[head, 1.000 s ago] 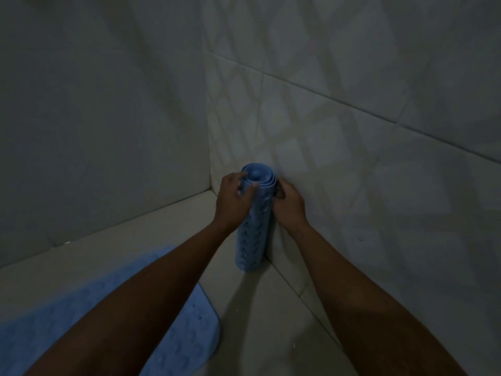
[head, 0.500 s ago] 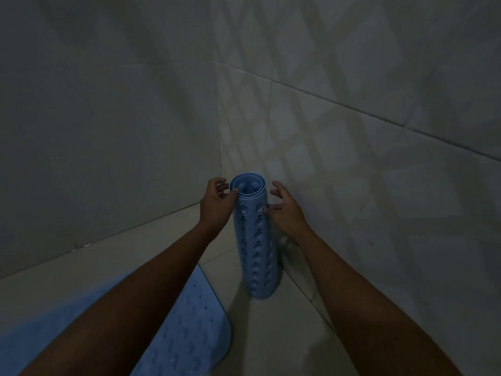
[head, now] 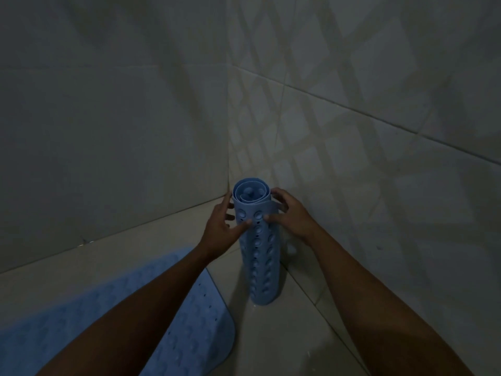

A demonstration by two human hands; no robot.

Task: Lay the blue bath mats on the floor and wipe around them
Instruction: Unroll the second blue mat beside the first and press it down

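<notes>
A rolled blue bath mat [head: 261, 261] with suction cups and holes stands upright on the floor, close to the corner of the tiled walls. My left hand [head: 221, 226] grips its upper part from the left, thumb on the front. My right hand [head: 291, 213] holds the top from the right, fingers on the loose outer edge of the roll. A second blue bath mat [head: 113, 321] lies flat on the floor at the lower left, partly hidden under my left forearm.
Pale tiled walls [head: 352, 131] meet in a corner just behind the roll. The light tiled floor [head: 284, 343] shows between the flat mat and the right wall. The room is dim.
The roll has come away from the right wall and stands more upright, nearer to me. Both hands have shifted their hold at its top, and the right fingers now sit on the outer flap.
</notes>
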